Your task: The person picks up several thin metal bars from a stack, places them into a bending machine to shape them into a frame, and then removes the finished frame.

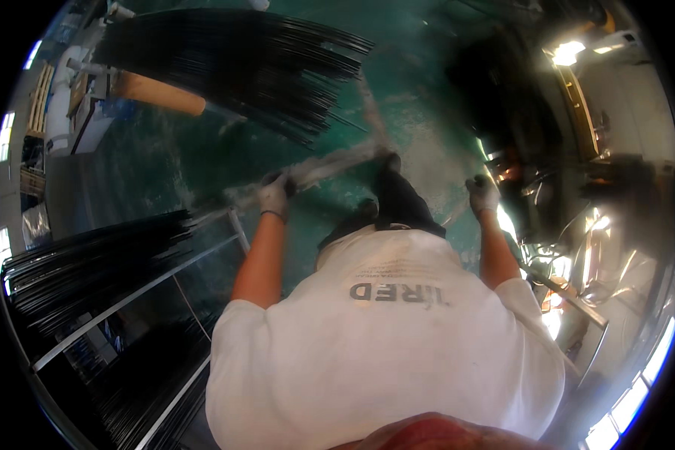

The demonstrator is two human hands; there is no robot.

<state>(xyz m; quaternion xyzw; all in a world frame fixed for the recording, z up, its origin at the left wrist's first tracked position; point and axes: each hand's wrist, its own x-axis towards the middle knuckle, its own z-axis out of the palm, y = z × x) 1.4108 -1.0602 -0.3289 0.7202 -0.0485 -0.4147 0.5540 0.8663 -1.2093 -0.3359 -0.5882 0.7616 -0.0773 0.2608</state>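
The pale-gloved left hand [274,196] hangs at ten o'clock, the pale-gloved right hand [484,195] near two; blur stops me telling whether their fingers are curled or loose. Long, thin black rods [97,259] lie beside silver metal rails [139,301] at nine: best keep the left forearm [262,259] off their ends.

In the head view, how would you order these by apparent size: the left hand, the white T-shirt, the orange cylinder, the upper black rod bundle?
Largest to smallest:
1. white T-shirt
2. upper black rod bundle
3. orange cylinder
4. left hand
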